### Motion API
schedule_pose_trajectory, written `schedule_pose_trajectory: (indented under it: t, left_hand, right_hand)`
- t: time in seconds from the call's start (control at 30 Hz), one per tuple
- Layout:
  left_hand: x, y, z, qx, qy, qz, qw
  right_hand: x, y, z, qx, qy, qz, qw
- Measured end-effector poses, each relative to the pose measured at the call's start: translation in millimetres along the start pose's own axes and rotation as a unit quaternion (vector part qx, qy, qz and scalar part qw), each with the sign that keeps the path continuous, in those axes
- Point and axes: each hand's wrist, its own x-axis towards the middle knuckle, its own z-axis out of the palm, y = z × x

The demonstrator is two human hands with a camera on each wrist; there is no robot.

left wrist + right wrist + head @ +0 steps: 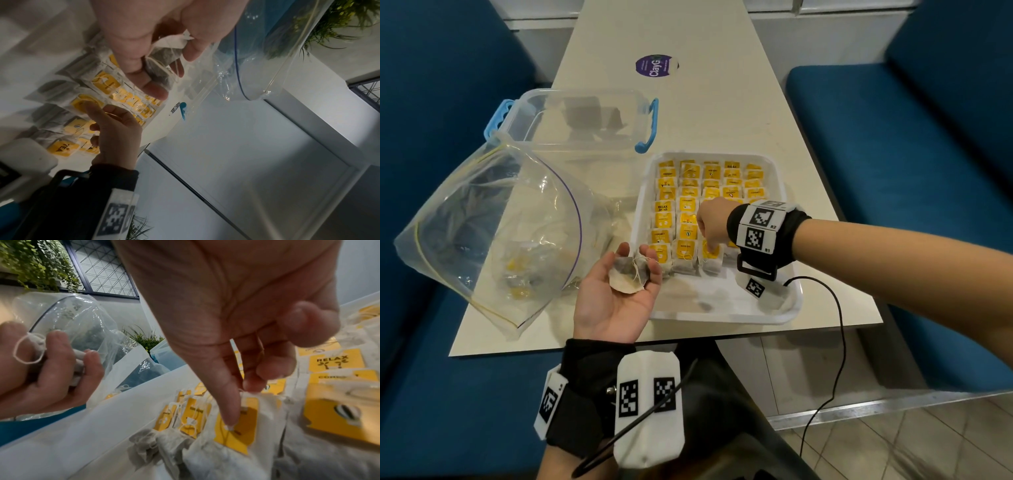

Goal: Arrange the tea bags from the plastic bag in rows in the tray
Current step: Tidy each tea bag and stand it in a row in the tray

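Note:
A white tray (722, 317) on the table holds several rows of tea bags with yellow tags (688, 205). My right hand (709, 229) hovers over the front row. Its straight index fingertip (229, 425) presses the yellow tag of one tea bag (240, 434) while the other fingers stay curled and hold nothing. My left hand (637, 255) lies palm up beside the tray's left edge, fingers curled round a small bunch of tea bags (628, 274) with loose string. The clear plastic bag (493, 222) lies open to the left with a few tea bags inside.
A clear lidded box with blue handles (578, 120) stands behind the plastic bag. A purple round sticker (655, 65) is on the table farther back. Blue seats (893, 171) flank the table. A black cable (839, 342) hangs off the front right edge.

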Motion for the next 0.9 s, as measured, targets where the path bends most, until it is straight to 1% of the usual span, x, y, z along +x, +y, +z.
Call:
schedule_pose_trajectory:
  t: [0.2,0.27,0.33,0.4,0.47,0.57,0.6,0.63,0.7,0.8,0.9]
  left_hand:
    - [0,0,0,0.005,0.002,0.0,1.0]
    - [-1,0,0,0.004,0.0,-0.001,1.0]
    - [-1,0,0,0.004,-0.003,-0.003,1.0]
    - [-3,0,1,0.008,-0.008,-0.003,1.0]
    - [-4,-2,3,0.016,-0.017,-0.002,1.0]
    - [-7,-6,8,0.027,-0.031,-0.003,0.999]
    - [-7,-9,9,0.03,-0.036,-0.005,0.999]
    - [-8,-11,11,0.031,-0.043,-0.008,0.999]
    - [-9,-16,15,0.035,-0.058,-0.011,0.998]
    - [-11,-22,18,0.063,-0.071,-0.01,0.995]
    - [-10,-26,18,0.076,-0.08,-0.011,0.994]
  right_hand:
    - [0,-2,0,-0.033,-0.001,-0.001,0.999]
    - [-2,-3,-1,-0.037,0.007,-0.008,0.999]
    - [-6,-3,-6,-0.02,0.024,-0.021,0.999]
    - [-16,-4,-17,0.014,0.05,-0.044,0.998]
    - [-29,-7,-30,0.062,0.093,-0.074,0.991]
    - [-56,-15,-44,0.122,0.171,-0.145,0.967]
    - [-65,-18,-45,0.132,0.188,-0.172,0.958]
    - [-73,-21,-45,0.138,0.191,-0.197,0.952]
    - [-86,-26,-41,0.126,0.171,-0.233,0.949]
    - [-93,-30,-32,0.086,0.133,-0.244,0.957]
    - [-97,-30,-26,0.072,0.113,-0.252,0.959]
